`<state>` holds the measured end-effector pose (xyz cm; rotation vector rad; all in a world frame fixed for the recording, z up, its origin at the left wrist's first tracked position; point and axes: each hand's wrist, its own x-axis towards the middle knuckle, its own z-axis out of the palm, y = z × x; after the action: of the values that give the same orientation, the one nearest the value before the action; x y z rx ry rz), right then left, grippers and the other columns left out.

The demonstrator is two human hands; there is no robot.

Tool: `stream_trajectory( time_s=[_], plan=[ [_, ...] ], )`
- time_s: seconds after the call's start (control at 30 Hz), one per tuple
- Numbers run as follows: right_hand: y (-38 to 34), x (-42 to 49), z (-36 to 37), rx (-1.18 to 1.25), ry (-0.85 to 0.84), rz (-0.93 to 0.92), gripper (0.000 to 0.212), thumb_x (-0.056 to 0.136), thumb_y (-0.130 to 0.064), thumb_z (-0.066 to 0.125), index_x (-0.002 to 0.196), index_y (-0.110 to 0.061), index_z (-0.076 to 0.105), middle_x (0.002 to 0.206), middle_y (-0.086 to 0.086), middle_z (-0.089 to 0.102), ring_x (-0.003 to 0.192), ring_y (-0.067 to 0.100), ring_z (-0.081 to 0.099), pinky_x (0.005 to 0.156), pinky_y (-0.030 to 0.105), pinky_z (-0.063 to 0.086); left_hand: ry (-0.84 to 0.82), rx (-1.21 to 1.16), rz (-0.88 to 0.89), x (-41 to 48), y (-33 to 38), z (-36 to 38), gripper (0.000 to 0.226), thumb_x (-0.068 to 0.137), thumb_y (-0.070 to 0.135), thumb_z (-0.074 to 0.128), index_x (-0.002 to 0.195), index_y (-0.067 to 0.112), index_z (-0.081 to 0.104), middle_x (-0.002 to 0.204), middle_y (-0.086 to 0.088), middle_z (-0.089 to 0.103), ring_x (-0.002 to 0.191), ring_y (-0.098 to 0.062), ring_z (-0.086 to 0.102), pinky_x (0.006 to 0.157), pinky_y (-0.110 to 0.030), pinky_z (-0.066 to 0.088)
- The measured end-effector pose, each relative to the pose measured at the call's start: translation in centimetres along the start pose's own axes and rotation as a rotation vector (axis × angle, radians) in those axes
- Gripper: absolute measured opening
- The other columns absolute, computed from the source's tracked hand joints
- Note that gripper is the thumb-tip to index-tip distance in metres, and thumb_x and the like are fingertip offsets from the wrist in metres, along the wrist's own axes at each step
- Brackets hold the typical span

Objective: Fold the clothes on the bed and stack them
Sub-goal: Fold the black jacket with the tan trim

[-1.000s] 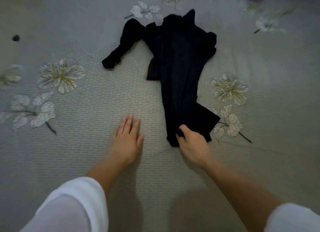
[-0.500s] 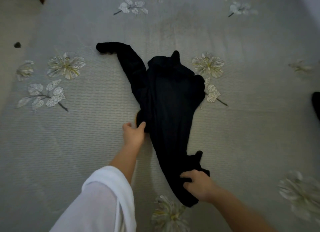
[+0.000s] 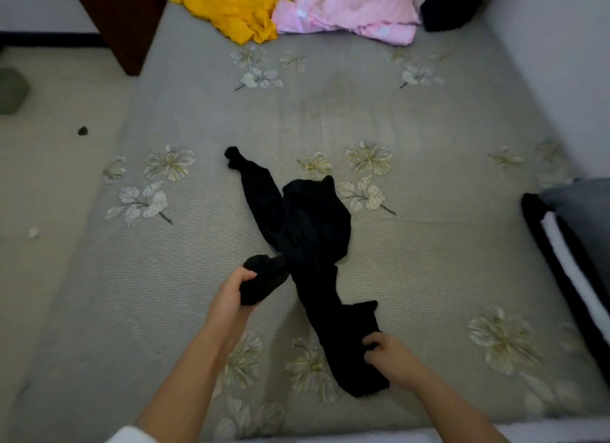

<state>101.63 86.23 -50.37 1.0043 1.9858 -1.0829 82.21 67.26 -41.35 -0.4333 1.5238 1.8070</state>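
A black long-sleeved garment lies crumpled in the middle of the grey flowered bed. One sleeve stretches up and left to a bunched cuff. My left hand grips the other bunched sleeve end at the garment's left side, lifted a little off the bed. My right hand pinches the garment's lower hem near the bed's front edge.
A yellow cloth, a pink garment and a dark garment lie heaped at the far end of the bed. A dark wooden panel stands at the far left. A black-and-white folded item sits at the right edge. Floor lies to the left.
My left hand went from flat on the bed to gripping the garment's left sleeve and pulling it out. The garment was dragged toward me by my right hand.
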Motion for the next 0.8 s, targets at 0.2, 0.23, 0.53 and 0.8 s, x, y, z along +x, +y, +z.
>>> stream_trajectory(
  time_s=[0.2,0.23,0.53,0.8],
  plan=[
    [-3.9,-5.7,-4.6,0.126,0.070,-0.192,0.050,0.090,-0.020,0.063,0.137,-0.015,0.047,0.079,-0.003,0.059,0.071,0.008,0.059,0.059,0.016,0.043,-0.089,-0.187,0.030,-7.8,4.9,3.3,0.026,0.094,0.010,0.034,0.105,0.000,0.055,0.114,-0.023,0.057,0.101,-0.033,0.057,0.092,-0.047,0.048],
    [-4.8,-6.5,-5.3,0.159,0.082,-0.242,0.055,0.089,-0.021,0.064,0.140,-0.018,0.042,0.077,-0.003,0.059,0.064,0.006,0.057,0.056,0.016,0.043,-0.130,-0.207,0.052,-9.0,5.8,4.0,0.028,0.094,0.011,0.032,0.108,0.000,0.054,0.114,-0.024,0.056,0.103,-0.036,0.057,0.093,-0.049,0.047],
    [-12.4,-10.9,-7.9,0.140,0.171,-0.597,0.077,0.088,-0.030,0.068,0.150,-0.022,0.024,0.131,0.003,0.046,0.119,0.019,0.047,0.090,0.026,0.042,-0.454,-0.330,0.260,-17.4,13.2,10.3,0.047,0.077,0.021,0.043,0.114,-0.003,0.058,0.108,-0.023,0.065,0.093,-0.035,0.067,0.082,-0.047,0.056],
    [-16.3,-15.2,-13.9,0.543,0.207,-0.566,0.019,0.102,-0.023,0.043,0.103,-0.013,0.059,0.081,0.007,0.058,0.067,0.021,0.058,0.060,0.028,0.048,-0.423,-0.477,0.474,-18.6,19.1,8.9,0.028,0.094,0.017,0.039,0.112,0.006,0.058,0.118,-0.012,0.061,0.115,-0.027,0.058,0.106,-0.043,0.041]
  ],
)
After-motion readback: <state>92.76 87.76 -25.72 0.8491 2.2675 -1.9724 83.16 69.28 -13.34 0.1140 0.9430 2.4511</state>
